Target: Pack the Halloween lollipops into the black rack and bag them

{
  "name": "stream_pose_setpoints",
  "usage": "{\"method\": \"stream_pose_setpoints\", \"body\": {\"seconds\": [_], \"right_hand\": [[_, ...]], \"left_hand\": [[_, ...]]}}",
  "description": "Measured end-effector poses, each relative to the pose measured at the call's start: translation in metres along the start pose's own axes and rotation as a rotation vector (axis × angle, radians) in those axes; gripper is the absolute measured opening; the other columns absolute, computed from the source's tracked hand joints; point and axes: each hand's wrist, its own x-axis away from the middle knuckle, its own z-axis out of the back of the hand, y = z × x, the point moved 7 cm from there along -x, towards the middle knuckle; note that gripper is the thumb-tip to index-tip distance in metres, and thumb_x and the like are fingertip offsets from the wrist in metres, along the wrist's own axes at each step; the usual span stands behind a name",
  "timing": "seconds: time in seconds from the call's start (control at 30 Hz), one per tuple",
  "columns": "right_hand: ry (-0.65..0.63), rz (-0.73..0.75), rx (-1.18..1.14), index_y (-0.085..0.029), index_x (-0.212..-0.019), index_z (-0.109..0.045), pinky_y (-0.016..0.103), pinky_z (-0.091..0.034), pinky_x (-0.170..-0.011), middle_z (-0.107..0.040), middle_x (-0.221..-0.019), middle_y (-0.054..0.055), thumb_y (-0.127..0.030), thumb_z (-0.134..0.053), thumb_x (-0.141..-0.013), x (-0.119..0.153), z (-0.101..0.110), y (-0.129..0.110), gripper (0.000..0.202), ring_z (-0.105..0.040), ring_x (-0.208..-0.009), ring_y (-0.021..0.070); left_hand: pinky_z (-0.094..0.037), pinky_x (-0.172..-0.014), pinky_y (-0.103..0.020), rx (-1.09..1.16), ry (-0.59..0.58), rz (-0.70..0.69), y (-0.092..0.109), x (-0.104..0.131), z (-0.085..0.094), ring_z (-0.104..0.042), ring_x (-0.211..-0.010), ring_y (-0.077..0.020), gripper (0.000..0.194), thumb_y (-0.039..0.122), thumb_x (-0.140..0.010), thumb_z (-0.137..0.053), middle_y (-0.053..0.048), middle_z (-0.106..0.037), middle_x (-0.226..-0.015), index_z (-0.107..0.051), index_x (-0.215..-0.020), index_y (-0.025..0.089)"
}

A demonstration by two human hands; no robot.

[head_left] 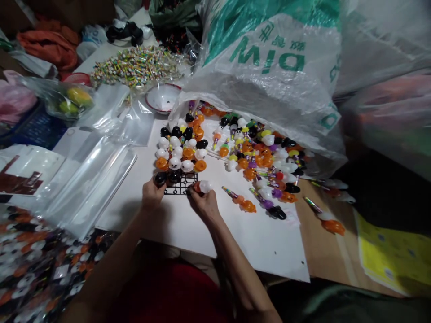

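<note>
A black plastic grid (182, 185) lies on the white board, its near rows bare. Rows of white, orange and black novelty heads (182, 153) cover its far part. My left hand (152, 194) is closed at the grid's near left corner, beside a black head (160, 179); its fingertips are partly hidden. In my right hand (204, 201) is a toy with a white head (205, 186), held at the grid's near right corner. Two loose toys, one orange (248, 206) and one black (277, 212), lie to the right of my right hand.
A large plastic bag (269, 72) spills a pile of toys (259, 157) at the back right. Clear plastic sleeves (97, 179) lie on the left. A white bowl (163, 98) and many small coloured tubes (134, 65) are behind. Packed toys (30, 260) fill the lower left.
</note>
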Motion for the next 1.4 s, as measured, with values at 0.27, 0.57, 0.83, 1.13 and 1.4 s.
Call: {"method": "stream_pose_setpoints", "body": {"seconds": [0.27,0.57,0.83,1.13,1.4], "right_hand": [[-0.026,0.231,0.351,-0.020,-0.089,-0.058,0.031,-0.049,-0.074,-0.068,-0.085,0.007,-0.022,-0.049,-0.078,-0.023,-0.023,-0.009,0.014,-0.061,-0.077,0.0205],[-0.067,0.251,0.518,-0.021,-0.090,-0.059,0.028,-0.048,-0.072,-0.069,-0.088,0.006,-0.016,-0.047,-0.078,-0.018,-0.017,-0.027,0.018,-0.062,-0.078,0.0207],[-0.213,0.184,0.775,-0.017,-0.106,-0.059,0.030,-0.048,-0.076,-0.070,-0.101,0.012,-0.013,-0.048,-0.083,-0.014,-0.033,-0.024,0.025,-0.065,-0.087,0.0237],[-0.370,0.268,0.511,-0.019,-0.100,-0.068,0.024,-0.046,-0.075,-0.071,-0.094,0.003,-0.014,-0.052,-0.090,-0.022,0.012,-0.038,0.020,-0.063,-0.083,0.0163],[-0.133,0.210,1.413,-0.013,-0.110,-0.071,0.039,-0.037,-0.091,-0.060,-0.122,0.019,-0.012,-0.043,-0.094,-0.127,0.128,-0.048,0.032,-0.051,-0.114,0.0305]], "left_hand": [[-0.046,-0.061,-0.026,-0.016,-0.062,-0.087,0.010,-0.002,0.000,-0.058,-0.057,-0.0169,0.020,0.035,-0.073,-0.059,-0.004,-0.060,-0.054,-0.055,-0.061,0.020],[-0.050,-0.066,-0.028,0.022,-0.012,-0.107,0.002,-0.001,-0.004,-0.065,-0.070,-0.0226,0.023,0.042,-0.071,-0.060,-0.009,-0.071,-0.069,-0.064,-0.075,0.020],[-0.044,-0.061,-0.030,-0.083,0.076,-0.121,-0.013,0.002,-0.008,-0.057,-0.056,-0.0208,0.023,0.043,-0.070,-0.057,-0.004,-0.056,-0.051,-0.053,-0.059,0.023],[-0.046,-0.061,-0.031,-0.102,0.125,-0.115,-0.019,0.006,0.002,-0.062,-0.061,-0.0232,0.023,0.044,-0.068,-0.062,-0.006,-0.063,-0.059,-0.059,-0.064,0.022],[-0.047,-0.060,-0.029,-0.168,0.084,-0.057,-0.034,0.021,0.013,-0.060,-0.060,-0.0202,0.030,0.047,-0.070,-0.063,-0.005,-0.064,-0.060,-0.064,-0.067,0.017]]}}
